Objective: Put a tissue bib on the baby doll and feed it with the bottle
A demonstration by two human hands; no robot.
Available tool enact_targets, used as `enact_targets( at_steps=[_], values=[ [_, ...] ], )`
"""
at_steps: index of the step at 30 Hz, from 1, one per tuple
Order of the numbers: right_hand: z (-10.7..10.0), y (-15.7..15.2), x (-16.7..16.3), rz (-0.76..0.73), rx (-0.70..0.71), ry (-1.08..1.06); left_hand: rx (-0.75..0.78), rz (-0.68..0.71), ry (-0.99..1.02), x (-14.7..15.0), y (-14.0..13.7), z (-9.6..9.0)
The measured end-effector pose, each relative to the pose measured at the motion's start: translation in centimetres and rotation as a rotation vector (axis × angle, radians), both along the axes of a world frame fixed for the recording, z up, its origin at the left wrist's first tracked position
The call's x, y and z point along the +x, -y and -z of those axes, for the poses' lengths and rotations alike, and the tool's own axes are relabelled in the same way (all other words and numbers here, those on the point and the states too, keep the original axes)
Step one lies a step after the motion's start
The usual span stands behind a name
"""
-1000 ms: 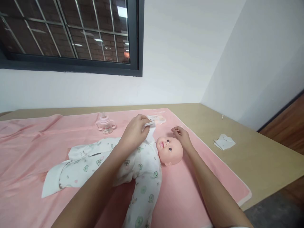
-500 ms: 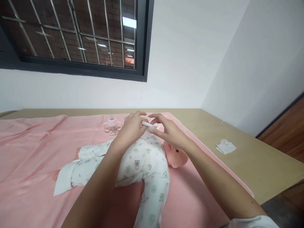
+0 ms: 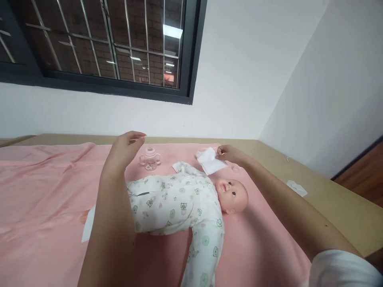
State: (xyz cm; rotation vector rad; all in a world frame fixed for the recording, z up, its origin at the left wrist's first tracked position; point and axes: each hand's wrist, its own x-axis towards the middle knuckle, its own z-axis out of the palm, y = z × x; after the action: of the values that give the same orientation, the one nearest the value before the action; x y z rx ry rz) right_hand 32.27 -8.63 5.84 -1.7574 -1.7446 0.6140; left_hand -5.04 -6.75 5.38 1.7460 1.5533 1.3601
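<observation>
A baby doll [image 3: 233, 195] in white patterned clothes [image 3: 176, 199] lies on its back, its head toward the right and one sleeve toward me. Beyond its head, my right hand [image 3: 229, 154] pinches a white cloth [image 3: 211, 162], which hangs partly unfolded above the mat. To the left, my left hand [image 3: 127, 149] is raised over the doll's legs, fingers bent and a gap before the thumb, with nothing seen in it. My left forearm hides part of the doll's legs. A pink two-handled baby bottle [image 3: 150, 160] stands between my hands, behind the doll.
A pink mat [image 3: 44, 179], wrinkled on the left, covers much of the tan table [image 3: 338, 199]. A small clear round object [image 3: 236, 169] lies near the mat's right edge. Another white cloth [image 3: 296, 188] rests on the table at right. A barred window [image 3: 119, 44] is above.
My hands, close together over the doll's far arm before, have parted. The left moved left without the white item; the right moved right with a white cloth. The doll's face and far sleeve now show.
</observation>
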Motion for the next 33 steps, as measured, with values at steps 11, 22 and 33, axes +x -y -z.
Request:
enact_targets(
  at_steps=[11,22,33],
  values=[
    [1.2,-4.9,1.9,0.196,-0.154,0.137,-0.114,-0.002,0.002,-0.4,-1.4,1.1],
    [3.6,-9.4,3.0,0.184,-0.105,-0.102,-0.154,-0.042,0.007,-0.6,-1.2,0.5],
    [4.9,-8.5,7.1,0.178,-0.185,-0.289,-0.145,-0.018,-0.03,0.0,-1.8,1.1]
  ],
)
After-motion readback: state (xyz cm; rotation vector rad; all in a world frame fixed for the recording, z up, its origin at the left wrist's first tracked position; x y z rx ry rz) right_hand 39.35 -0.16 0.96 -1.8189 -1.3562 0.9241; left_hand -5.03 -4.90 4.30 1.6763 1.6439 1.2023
